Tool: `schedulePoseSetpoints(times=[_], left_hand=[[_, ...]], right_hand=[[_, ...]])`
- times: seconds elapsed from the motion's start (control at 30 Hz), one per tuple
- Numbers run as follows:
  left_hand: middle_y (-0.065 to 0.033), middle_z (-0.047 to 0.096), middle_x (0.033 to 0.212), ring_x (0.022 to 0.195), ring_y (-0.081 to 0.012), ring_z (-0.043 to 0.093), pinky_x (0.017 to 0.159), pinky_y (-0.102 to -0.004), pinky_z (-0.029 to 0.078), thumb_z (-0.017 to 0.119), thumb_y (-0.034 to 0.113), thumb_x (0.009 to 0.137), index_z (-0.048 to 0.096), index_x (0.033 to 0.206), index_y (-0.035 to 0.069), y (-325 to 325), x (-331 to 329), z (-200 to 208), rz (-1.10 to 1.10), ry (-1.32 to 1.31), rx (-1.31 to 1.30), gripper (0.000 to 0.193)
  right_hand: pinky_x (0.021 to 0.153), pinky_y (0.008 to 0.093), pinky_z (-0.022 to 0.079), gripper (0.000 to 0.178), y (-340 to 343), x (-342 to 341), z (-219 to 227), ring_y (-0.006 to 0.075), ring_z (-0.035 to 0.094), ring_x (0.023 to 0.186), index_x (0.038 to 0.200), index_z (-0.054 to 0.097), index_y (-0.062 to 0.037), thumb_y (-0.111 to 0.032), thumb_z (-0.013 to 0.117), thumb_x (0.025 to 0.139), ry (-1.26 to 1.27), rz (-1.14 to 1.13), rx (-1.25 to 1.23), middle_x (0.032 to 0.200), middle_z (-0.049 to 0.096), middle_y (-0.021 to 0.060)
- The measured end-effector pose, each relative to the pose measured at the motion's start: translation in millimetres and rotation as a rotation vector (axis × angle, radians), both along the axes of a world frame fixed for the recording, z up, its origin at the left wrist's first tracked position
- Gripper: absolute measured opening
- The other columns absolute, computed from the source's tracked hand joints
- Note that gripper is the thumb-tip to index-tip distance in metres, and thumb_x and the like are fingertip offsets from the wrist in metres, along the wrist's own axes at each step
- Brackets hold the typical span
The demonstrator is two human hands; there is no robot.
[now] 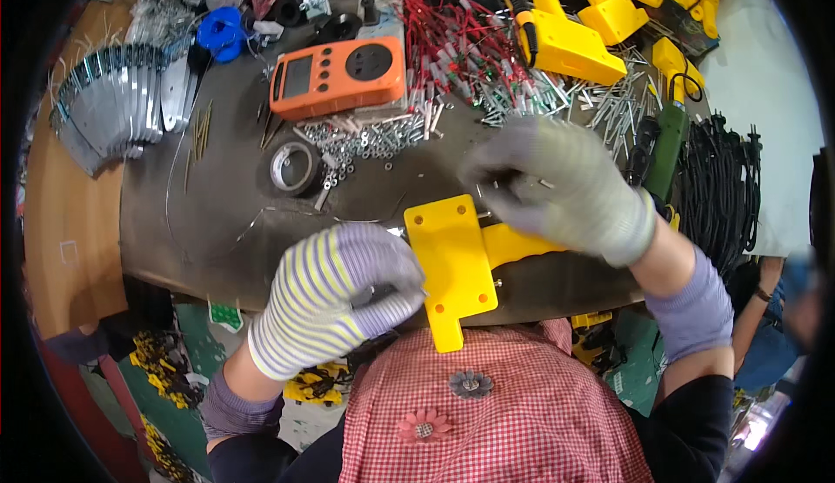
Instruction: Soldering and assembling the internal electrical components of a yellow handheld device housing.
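Note:
A yellow plastic housing (450,261) with a handle (520,245) lies at the table's front edge, its flat face with corner holes upward. Small metal screw ends stick out at its sides. My left hand (344,287), in a striped glove, is beside the housing's left edge. Its thumb and fingers are pinched together, and what they hold, if anything, is hidden. Over the handle hovers my right hand (565,187), gloved and slightly blurred. Its fingers are curled in, and whatever is in them cannot be made out.
Behind the housing are a tape roll (294,168), loose nuts (361,142) and an orange meter (339,76). Red-wired parts (452,39) and yellow housings (574,44) are piled at the back. Metal plates (113,105) stand left, black cables (718,187) right; another person's arm (758,309) is far right.

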State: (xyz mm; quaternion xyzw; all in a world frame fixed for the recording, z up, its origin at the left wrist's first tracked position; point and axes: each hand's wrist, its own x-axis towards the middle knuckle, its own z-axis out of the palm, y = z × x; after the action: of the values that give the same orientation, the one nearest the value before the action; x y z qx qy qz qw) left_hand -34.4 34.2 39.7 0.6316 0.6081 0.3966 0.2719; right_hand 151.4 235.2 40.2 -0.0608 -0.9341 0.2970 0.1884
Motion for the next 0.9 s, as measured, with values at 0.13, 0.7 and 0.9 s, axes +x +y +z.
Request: schedulePoseSetpoints(times=[0.13, 0.7, 0.9], left_hand=[[-0.0014, 0.072, 0.087, 0.080, -0.0226, 0.068, 0.074, -0.0366, 0.053, 0.081, 0.014, 0.072, 0.072, 0.082, 0.012, -9, 10, 1, -0.171, 0.187, 0.174, 0.013], [-0.0047, 0.069, 0.089, 0.081, -0.0191, 0.064, 0.055, -0.0318, 0.047, 0.063, 0.026, 0.071, 0.071, 0.088, 0.010, -2, 21, 19, -0.466, 0.707, 0.406, 0.025], [-0.0057, 0.069, 0.091, 0.082, -0.0197, 0.063, 0.057, -0.0322, 0.048, 0.063, 0.025, 0.073, 0.072, 0.092, 0.009, -6, 23, 6, -0.504, 0.704, 0.438, 0.026]], right_hand=[[0.072, 0.0383, 0.054, 0.022, -47, 34, 19, 0.0291, 0.066, 0.082, 0.101, 0.069, -0.0098, -0.006, 0.073, 0.079, -0.158, 0.054, -0.457, 0.087, 0.067, 0.0075], [0.083, 0.0444, 0.054, 0.034, -16, 4, 21, 0.0345, 0.067, 0.091, 0.108, 0.064, -0.0036, -0.017, 0.077, 0.079, -0.162, -0.155, -0.326, 0.094, 0.066, 0.0151], [0.078, 0.0464, 0.056, 0.025, 23, -58, -42, 0.0376, 0.070, 0.090, 0.107, 0.064, -0.0024, -0.009, 0.068, 0.083, -0.077, -0.143, 0.182, 0.094, 0.070, 0.0195]])
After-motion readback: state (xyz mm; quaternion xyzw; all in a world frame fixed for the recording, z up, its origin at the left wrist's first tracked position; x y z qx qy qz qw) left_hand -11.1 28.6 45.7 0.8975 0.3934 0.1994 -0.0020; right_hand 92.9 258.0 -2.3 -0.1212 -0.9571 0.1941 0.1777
